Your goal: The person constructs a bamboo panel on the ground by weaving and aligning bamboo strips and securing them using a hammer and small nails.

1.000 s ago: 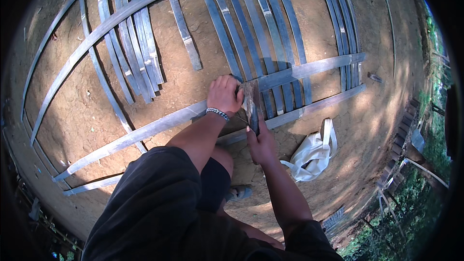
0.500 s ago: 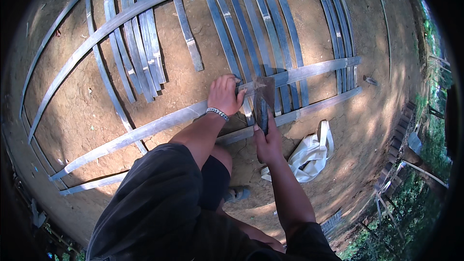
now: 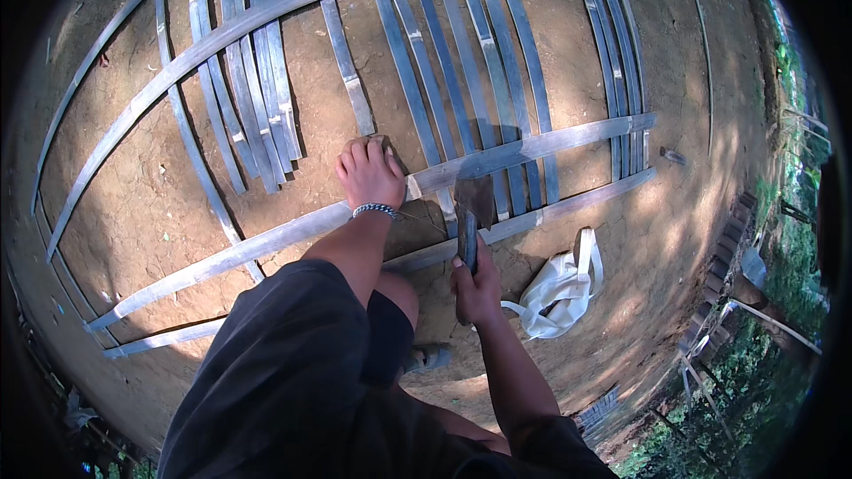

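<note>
A broad-bladed chopping knife (image 3: 477,199) is gripped by its dark handle in my right hand (image 3: 479,286). Its squarish blade lies over the gap between two long crosswise bamboo strips, the upper strip (image 3: 293,231) and the lower strip (image 3: 430,255). My left hand (image 3: 371,177) is at the upper strip's far edge, fingers extended, close to the lower end of a short slat (image 3: 353,89). Whether the fingertips touch that slat is hard to see. A pale node shows on the upper strip just right of this hand. Several narrow slats (image 3: 417,62) pass under the crosswise strips.
A white cloth bag (image 3: 559,297) lies on the bare earth right of my right hand. Another long curved strip (image 3: 266,11) crosses the slats farther away. More slats (image 3: 612,71) lie at the far right. A row of dark blocks (image 3: 719,275) edges the ground near greenery.
My left hand has moved left along the upper strip, toward the short slat's end. My right hand has drawn the knife nearer and slightly left, off the upper strip.
</note>
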A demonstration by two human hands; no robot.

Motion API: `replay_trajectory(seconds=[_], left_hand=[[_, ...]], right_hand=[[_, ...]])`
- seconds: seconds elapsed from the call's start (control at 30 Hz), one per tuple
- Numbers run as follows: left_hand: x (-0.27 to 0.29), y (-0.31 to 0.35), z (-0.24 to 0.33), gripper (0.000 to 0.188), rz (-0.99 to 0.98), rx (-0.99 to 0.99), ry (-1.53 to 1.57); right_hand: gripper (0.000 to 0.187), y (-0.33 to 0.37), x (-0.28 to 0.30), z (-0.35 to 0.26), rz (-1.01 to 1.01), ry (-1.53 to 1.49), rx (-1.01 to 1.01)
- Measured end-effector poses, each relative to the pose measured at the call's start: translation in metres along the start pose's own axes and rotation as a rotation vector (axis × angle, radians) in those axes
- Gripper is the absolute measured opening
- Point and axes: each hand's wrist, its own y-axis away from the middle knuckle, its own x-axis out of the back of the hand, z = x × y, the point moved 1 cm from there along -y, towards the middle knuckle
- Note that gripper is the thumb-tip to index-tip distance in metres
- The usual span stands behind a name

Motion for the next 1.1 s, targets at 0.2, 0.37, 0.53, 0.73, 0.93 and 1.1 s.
replay_trajectory(seconds=[0.2, 0.37, 0.53, 0.73, 0.93, 1.1], left_hand=[[-0.004, 0.001, -0.005, 0.033, -0.028, -0.036, -0.036], [0.000, -0.002, -0.001, 0.034, -0.036, -0.046, -0.006], [0.000, 0.000, -0.001, 0.034, -0.010, -0.055, 0.002], [0.000, -0.002, 0.001, 0.033, -0.011, -0.063, 0.008], [0.001, -0.001, -0.002, 0.031, 0.017, -0.079, 0.003], [0.000, 0.000, -0.001, 0.029, 0.033, -0.097, -0.029]], right_hand=[[0.063, -0.020, 0.004, -0.005, -0.075, 0.093, 0.006], [0.064, -0.037, 0.000, -0.003, -0.078, 0.244, 0.130], [0.065, -0.046, -0.001, -0.008, -0.097, 0.172, 0.101], [0.049, -0.030, 0.000, 0.009, -0.023, 0.152, 0.265], [0.033, -0.029, -0.001, -0.017, -0.033, -0.090, 0.139], [0.027, -0.015, 0.001, -0.008, -0.017, 0.029, 0.531]])
